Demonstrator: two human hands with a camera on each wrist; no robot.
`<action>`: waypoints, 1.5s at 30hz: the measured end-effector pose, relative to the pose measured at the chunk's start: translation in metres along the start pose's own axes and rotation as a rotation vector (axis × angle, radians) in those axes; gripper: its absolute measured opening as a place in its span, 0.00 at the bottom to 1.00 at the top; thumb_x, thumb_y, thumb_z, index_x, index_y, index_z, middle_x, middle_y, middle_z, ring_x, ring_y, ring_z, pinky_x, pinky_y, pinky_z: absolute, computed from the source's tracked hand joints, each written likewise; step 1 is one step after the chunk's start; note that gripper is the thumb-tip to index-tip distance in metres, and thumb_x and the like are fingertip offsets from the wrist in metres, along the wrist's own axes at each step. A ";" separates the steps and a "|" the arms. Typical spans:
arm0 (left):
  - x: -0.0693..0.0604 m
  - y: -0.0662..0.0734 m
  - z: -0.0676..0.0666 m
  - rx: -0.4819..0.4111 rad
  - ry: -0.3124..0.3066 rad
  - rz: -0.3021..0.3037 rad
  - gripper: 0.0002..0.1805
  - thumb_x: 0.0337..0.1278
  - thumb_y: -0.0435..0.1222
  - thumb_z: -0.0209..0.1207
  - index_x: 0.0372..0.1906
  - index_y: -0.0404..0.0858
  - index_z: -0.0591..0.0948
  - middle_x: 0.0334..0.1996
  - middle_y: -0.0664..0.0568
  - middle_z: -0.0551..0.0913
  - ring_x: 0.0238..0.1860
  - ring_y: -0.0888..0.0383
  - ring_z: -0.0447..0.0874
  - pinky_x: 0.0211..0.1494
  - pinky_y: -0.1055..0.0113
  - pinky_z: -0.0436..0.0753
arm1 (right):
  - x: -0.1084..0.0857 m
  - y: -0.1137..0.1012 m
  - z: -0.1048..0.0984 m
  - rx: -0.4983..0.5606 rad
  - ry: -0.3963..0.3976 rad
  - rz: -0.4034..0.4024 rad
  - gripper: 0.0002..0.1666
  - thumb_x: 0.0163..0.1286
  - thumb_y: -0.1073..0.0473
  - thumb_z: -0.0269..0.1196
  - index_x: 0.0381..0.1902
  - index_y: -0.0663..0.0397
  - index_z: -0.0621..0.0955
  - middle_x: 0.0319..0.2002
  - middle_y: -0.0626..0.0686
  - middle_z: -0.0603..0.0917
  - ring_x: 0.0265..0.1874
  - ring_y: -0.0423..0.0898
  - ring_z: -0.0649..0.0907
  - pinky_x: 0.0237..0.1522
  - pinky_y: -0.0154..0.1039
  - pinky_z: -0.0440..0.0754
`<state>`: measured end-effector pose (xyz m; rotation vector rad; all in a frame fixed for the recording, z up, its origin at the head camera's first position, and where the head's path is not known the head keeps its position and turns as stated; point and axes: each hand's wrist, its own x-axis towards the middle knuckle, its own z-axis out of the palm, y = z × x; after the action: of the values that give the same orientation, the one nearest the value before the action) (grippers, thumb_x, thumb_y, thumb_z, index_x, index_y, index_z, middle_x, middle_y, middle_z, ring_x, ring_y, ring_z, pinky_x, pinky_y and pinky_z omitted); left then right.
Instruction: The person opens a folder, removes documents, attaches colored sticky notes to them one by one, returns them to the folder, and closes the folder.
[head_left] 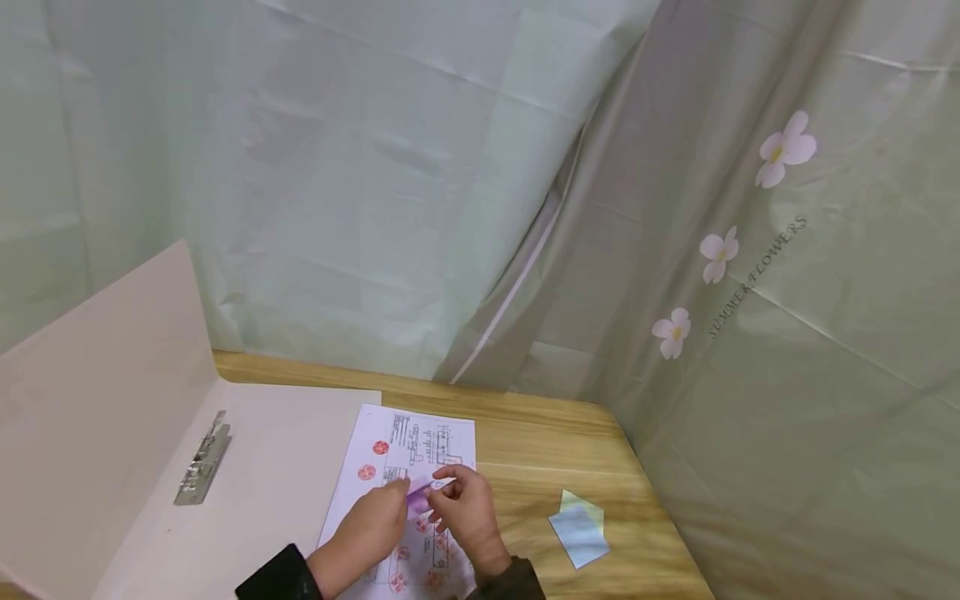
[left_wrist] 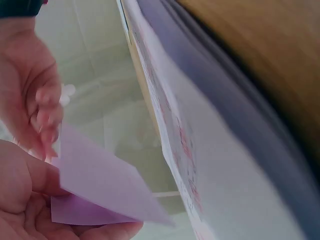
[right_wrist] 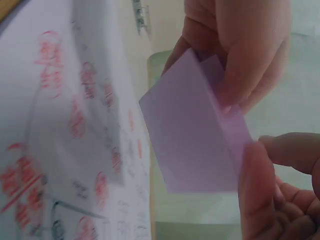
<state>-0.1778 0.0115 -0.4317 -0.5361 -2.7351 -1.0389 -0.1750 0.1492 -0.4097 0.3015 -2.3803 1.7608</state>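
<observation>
Over the printed sheets, both hands are at a small purple sticky note. My left hand holds it between thumb and fingers. At its other edge, the thumb and forefinger of my right hand pinch the paper. Two purple layers stand apart at an angle in the left wrist view, where the sticky note slants away from the left palm; I cannot tell whether this is one folded piece or two. Beneath lie white printed sheets with line drawings and red round stamps.
An open white file folder lies at the left, its cover standing up. A metal clip is fixed near its spine. On the wooden table, a blue note overlaps a pale green one. Curtains hang behind.
</observation>
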 end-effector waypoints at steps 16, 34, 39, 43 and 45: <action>-0.004 -0.006 -0.005 -0.143 0.065 0.051 0.13 0.52 0.22 0.52 0.44 0.22 0.77 0.36 0.32 0.79 0.39 0.39 0.79 0.39 0.52 0.77 | -0.009 -0.005 -0.007 0.015 -0.034 0.065 0.06 0.52 0.80 0.57 0.30 0.79 0.74 0.18 0.57 0.77 0.18 0.61 0.80 0.21 0.50 0.79; 0.002 -0.014 -0.024 -0.641 -0.013 -0.222 0.13 0.61 0.27 0.45 0.39 0.26 0.79 0.32 0.46 0.76 0.34 0.53 0.72 0.37 0.62 0.72 | -0.008 0.013 -0.022 0.107 -0.010 0.128 0.04 0.51 0.80 0.55 0.27 0.79 0.74 0.19 0.52 0.74 0.16 0.43 0.78 0.22 0.39 0.80; 0.003 -0.021 -0.023 -0.778 -0.100 -0.234 0.15 0.63 0.28 0.42 0.44 0.20 0.74 0.29 0.46 0.75 0.31 0.53 0.73 0.31 0.63 0.74 | -0.008 0.018 -0.025 0.093 -0.005 0.133 0.04 0.50 0.81 0.55 0.27 0.79 0.73 0.18 0.53 0.75 0.16 0.44 0.78 0.21 0.38 0.80; 0.003 -0.023 -0.024 -0.888 -0.171 -0.280 0.17 0.65 0.29 0.40 0.49 0.17 0.70 0.30 0.46 0.77 0.31 0.53 0.75 0.34 0.59 0.76 | -0.007 0.025 -0.029 0.077 -0.006 0.152 0.05 0.50 0.80 0.55 0.28 0.80 0.73 0.18 0.53 0.75 0.16 0.43 0.78 0.22 0.38 0.80; 0.004 -0.023 -0.025 -0.934 -0.201 -0.296 0.18 0.66 0.30 0.40 0.50 0.17 0.69 0.33 0.45 0.77 0.33 0.53 0.76 0.37 0.57 0.77 | -0.006 0.032 -0.030 0.076 -0.008 0.155 0.05 0.50 0.80 0.55 0.29 0.81 0.73 0.18 0.52 0.75 0.16 0.42 0.78 0.21 0.39 0.80</action>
<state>-0.1898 -0.0205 -0.4261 -0.3419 -2.3647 -2.4639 -0.1766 0.1877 -0.4316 0.1363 -2.4055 1.9227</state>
